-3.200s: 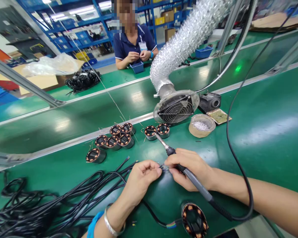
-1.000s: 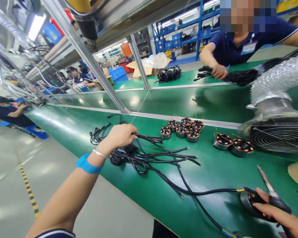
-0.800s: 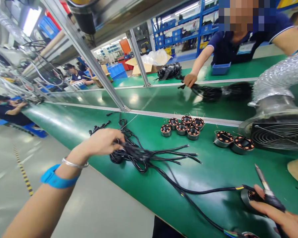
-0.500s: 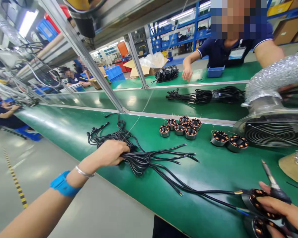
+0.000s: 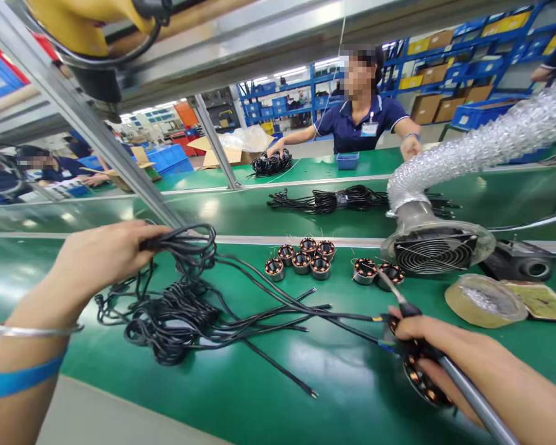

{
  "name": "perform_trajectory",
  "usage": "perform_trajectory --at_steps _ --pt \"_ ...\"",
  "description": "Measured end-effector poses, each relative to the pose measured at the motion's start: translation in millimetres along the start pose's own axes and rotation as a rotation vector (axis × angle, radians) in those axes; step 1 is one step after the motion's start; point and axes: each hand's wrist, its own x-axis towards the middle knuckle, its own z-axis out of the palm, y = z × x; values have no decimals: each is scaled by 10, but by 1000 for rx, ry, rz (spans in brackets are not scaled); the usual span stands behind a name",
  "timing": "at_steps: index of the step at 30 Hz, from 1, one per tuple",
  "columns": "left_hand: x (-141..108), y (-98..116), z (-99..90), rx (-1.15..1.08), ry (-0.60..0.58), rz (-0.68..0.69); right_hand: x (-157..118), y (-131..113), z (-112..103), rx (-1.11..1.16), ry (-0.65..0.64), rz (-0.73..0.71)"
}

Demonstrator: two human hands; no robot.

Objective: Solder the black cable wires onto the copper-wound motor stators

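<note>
My left hand [image 5: 99,253] is closed around coiled black cables [image 5: 199,244], holding them above the bench. Below lies a tangled pile of similar black cables [image 5: 171,318] with stripped ends pointing right. My right hand [image 5: 445,337] grips a soldering iron [image 5: 472,386], its metal tip pointing up and left. In the same hand are copper-wound motor stators [image 5: 424,380], partly hidden by the fingers. Two cables run from the left hand's coil to these stators, with coloured wires at their ends.
Several loose stators [image 5: 301,261] stand near the rail, and two more [image 5: 365,271] sit beside the fume extractor fan [image 5: 435,253]. A tape roll [image 5: 484,301] and a sponge tray [image 5: 540,301] lie at right. Across the bench, a co-worker [image 5: 359,123] touches a cable bundle [image 5: 271,164].
My left hand has lifted a coil of cables off the pile, moving left and up in view. My right hand has come further into view with the iron and stators. The co-worker's hand reached the far bundle.
</note>
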Motion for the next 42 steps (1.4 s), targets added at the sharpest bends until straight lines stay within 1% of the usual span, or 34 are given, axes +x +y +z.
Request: perform_trajectory --at_steps 1,2,4,5,7,8,10,12,14,16,18,20,23,26,28,29,31,34,35,36,37,38,41,42 --pt "148 12 -33 14 23 -46 188 -43 -80 11 -78 -2" --pt "307 41 -76 19 62 -91 400 -74 -157 19 -94 -10" --pt "641 154 -184 -9 181 -157 878 -92 -291 -22 -47 6" --pt "810 235 -244 -41 246 -187 1132 -79 -341 -83 -39 33" --pt "1137 429 -361 -123 329 -230 1641 -5 -388 -276 2 145" --pt "1288 538 -410 -172 360 -244 1881 52 -382 -332 32 191" --pt "1556 768 -467 -263 361 -236 2305 203 -313 -402 75 283" --pt "1765 1005 -452 -315 328 -214 2620 382 -192 -456 99 396" --pt "1905 1236 -365 -341 292 -198 2807 568 -60 -490 112 529" --pt "1979 1437 -230 -365 258 -183 2882 740 51 -511 122 653" --pt "2003 1591 -86 -383 227 -150 2884 887 125 -525 132 751" --pt "1999 1694 34 -397 200 -113 2868 993 166 -536 138 819" --pt "1983 1774 134 -417 164 -86 2888 1036 172 -550 134 864" --pt "1985 1804 150 -445 151 -95 2938 896 105 -568 120 807" --pt "2000 1821 125 -473 148 -101 2900 706 5 -585 112 704" --pt "2012 1836 102 -491 148 -100 2837 593 -64 -595 109 636" --pt "2049 1891 36 -532 152 -92 2603 363 -240 -611 112 482" --pt "2154 2083 -127 -603 168 -69 2033 100 -549 -642 167 293" --pt "2202 2187 -198 -630 173 -57 1813 51 -640 -658 229 217" --pt "2254 2316 -278 -657 180 -40 1594 25 -714 -647 367 39" --pt "2307 2469 -364 -686 186 -17 1382 22 -766 -629 451 -69" --pt "2357 2647 -454 -714 191 11 1183 39 -794 -625 503 -114" --pt "2473 3286 -714 -792 193 123 694 190 -751 -557 622 -25" --pt "2495 3511 -784 -812 185 173 569 261 -713 -548 699 -8"
